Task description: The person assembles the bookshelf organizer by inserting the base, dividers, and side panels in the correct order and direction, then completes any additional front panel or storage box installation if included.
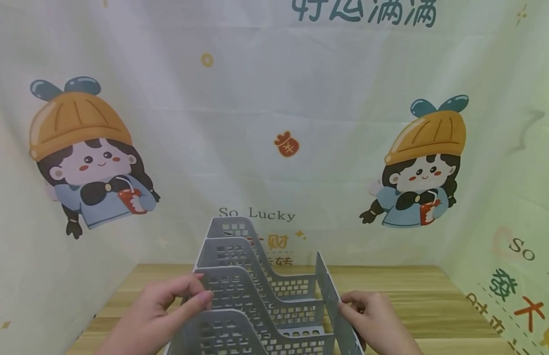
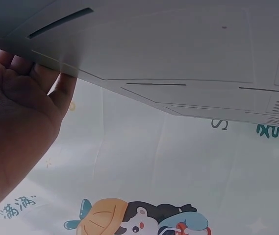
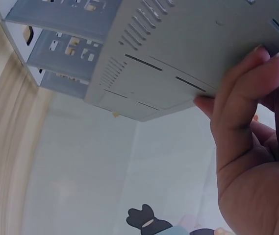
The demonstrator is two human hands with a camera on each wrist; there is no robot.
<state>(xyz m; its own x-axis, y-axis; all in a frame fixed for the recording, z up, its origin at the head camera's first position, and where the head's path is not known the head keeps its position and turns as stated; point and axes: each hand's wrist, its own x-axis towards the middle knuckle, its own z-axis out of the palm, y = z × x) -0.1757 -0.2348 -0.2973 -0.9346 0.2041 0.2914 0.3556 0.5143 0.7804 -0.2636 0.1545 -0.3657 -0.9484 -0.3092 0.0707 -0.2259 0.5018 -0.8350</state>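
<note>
At the bottom centre of the head view, a grey perforated file rack point(image 1: 261, 296) with 4 stepped dividers stands on the wooden table point(image 1: 434, 305). The left hand point(image 1: 159, 315) pinches its left wall; the right hand point(image 1: 376, 323) curls its grip around the right side panel.

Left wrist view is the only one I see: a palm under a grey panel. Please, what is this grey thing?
Observer: A grey file rack with stepped, perforated dividers, seen from the head view.
Operator: Where does it stand?
Observer: On a wooden table, before a cartoon backdrop.
Operator: Is the other hand on it?
Observer: Yes. The right hand holds the rack's right side panel; the left hand holds the left side.
</note>
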